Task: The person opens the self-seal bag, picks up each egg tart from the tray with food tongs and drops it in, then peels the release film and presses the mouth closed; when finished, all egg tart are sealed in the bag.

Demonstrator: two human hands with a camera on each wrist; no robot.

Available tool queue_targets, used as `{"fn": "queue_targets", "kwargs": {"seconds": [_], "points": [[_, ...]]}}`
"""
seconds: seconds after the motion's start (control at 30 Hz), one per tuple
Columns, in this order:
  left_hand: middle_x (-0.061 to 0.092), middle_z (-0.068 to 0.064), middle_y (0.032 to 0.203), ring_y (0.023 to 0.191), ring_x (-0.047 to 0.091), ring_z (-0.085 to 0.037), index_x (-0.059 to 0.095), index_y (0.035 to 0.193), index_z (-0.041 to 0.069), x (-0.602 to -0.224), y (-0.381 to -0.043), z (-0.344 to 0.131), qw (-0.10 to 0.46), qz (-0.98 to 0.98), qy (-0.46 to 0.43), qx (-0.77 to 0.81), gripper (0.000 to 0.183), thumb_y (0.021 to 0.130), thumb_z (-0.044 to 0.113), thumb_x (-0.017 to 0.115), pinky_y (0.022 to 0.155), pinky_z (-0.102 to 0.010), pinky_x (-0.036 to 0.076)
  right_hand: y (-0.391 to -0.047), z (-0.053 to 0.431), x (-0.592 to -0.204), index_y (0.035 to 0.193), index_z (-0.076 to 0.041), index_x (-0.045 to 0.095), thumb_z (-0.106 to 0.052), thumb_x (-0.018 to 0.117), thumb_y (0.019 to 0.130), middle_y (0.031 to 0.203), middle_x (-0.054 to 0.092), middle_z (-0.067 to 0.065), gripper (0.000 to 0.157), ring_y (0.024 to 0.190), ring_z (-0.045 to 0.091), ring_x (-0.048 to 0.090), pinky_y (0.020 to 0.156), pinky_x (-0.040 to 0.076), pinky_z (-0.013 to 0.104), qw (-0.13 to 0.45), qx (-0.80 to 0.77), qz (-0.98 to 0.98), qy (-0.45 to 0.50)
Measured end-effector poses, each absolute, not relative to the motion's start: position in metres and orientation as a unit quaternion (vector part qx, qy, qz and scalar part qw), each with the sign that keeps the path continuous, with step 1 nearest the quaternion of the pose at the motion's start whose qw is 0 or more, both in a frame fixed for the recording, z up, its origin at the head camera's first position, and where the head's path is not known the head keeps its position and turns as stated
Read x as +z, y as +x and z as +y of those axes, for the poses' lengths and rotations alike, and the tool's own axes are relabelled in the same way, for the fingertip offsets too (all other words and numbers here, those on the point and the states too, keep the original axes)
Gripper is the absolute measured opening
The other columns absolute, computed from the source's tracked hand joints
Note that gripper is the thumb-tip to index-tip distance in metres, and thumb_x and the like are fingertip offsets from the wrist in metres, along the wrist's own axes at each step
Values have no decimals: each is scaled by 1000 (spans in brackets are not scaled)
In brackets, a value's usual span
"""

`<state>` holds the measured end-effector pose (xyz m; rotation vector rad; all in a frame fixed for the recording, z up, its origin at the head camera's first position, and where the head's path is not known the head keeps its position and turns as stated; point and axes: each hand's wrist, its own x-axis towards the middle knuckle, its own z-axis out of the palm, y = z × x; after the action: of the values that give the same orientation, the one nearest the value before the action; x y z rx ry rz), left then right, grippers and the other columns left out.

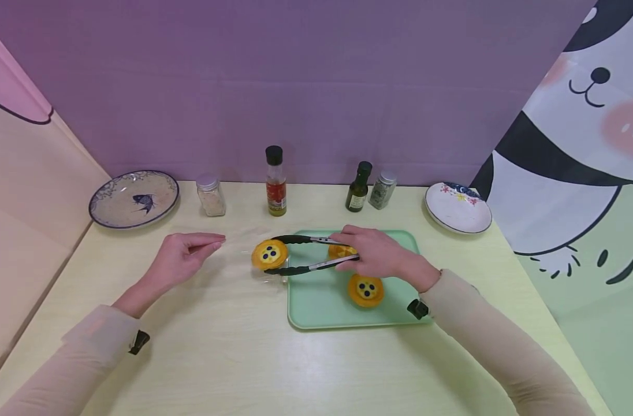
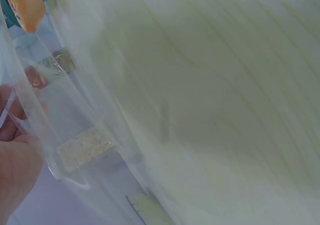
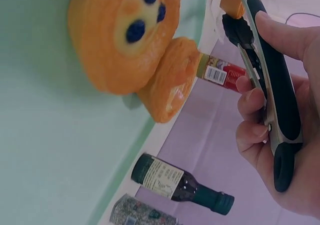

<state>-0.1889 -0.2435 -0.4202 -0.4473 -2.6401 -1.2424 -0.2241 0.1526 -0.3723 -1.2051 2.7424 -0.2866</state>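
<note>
My left hand (image 1: 183,257) pinches the edge of a clear plastic bag (image 2: 60,110), which is barely visible in the head view. The right hand (image 1: 376,251) grips black-and-silver tongs (image 3: 275,70) around their handles. Between the tong tips is a round, blueberry-topped tart (image 1: 269,254), just past the left edge of a green tray (image 1: 321,315). Film from the bag shows around this tart; how far inside it sits I cannot tell. On the tray lie a second blueberry tart (image 1: 365,290) and a pastry (image 1: 341,252) partly hidden behind the right hand.
Along the back stand a pink-filled jar (image 1: 211,197), a red-labelled bottle (image 1: 276,188), a dark bottle (image 1: 358,188) and a herb jar (image 1: 383,190). A fish-patterned plate (image 1: 119,202) sits at back left, a flowered dish (image 1: 454,211) at back right.
</note>
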Motion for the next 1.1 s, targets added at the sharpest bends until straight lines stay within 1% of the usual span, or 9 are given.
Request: {"fn": "queue_targets", "kwargs": {"seconds": [0.13,0.3,0.47,0.6,0.67,0.8,1.0,1.1], "points": [[72,-8,101,85,63,6,73,101,7,-422,-189,-243,103,-894,-151,-409,17,85,7,68,67,-10,51,-226,143,-375,134,-16,52,-46,61,88,110,56,2,56,77,10,47,67,41,26,71,-94,910,-398],[72,-8,100,88,64,1,74,99,7,-425,-189,-241,129,-894,-168,-394,15,86,7,68,73,-5,47,-230,130,-379,134,-18,51,-48,60,88,109,56,1,56,78,10,46,67,40,26,78,-89,908,-402],[72,-10,100,92,67,-13,74,99,6,-424,-188,-240,151,-890,-191,-386,15,86,6,67,77,-2,43,-232,112,-382,134,-18,51,-48,61,87,109,56,1,57,78,10,47,68,43,25,80,-83,902,-416],[72,-10,101,95,67,-25,73,100,5,-424,-188,-240,152,-891,-193,-381,15,86,6,67,78,0,41,-233,98,-384,135,-18,50,-48,60,87,112,56,1,57,82,10,49,73,46,26,83,-76,901,-420],[72,-10,101,95,67,-28,73,100,5,-424,-189,-241,150,-893,-192,-378,15,86,6,67,79,0,40,-235,92,-385,135,-18,50,-48,60,88,113,56,1,57,84,10,49,75,46,26,86,-75,901,-418],[72,-10,101,96,67,-28,73,100,5,-425,-189,-241,145,-897,-186,-375,16,85,4,67,78,1,39,-238,83,-384,135,-18,50,-48,60,88,112,56,0,57,84,10,49,74,45,26,93,-84,899,-420],[72,-8,100,94,67,-21,74,100,6,-425,-189,-240,145,-897,-181,-376,16,85,6,67,76,-1,42,-243,71,-384,137,-17,48,-47,60,88,115,57,1,59,89,10,49,79,45,27,105,-98,893,-426],[72,-8,100,94,67,-22,74,100,6,-423,-188,-239,149,-896,-182,-377,16,85,6,68,76,-1,42,-245,65,-385,137,-18,48,-49,60,87,115,57,0,59,90,9,49,81,45,27,105,-97,891,-430]]}}
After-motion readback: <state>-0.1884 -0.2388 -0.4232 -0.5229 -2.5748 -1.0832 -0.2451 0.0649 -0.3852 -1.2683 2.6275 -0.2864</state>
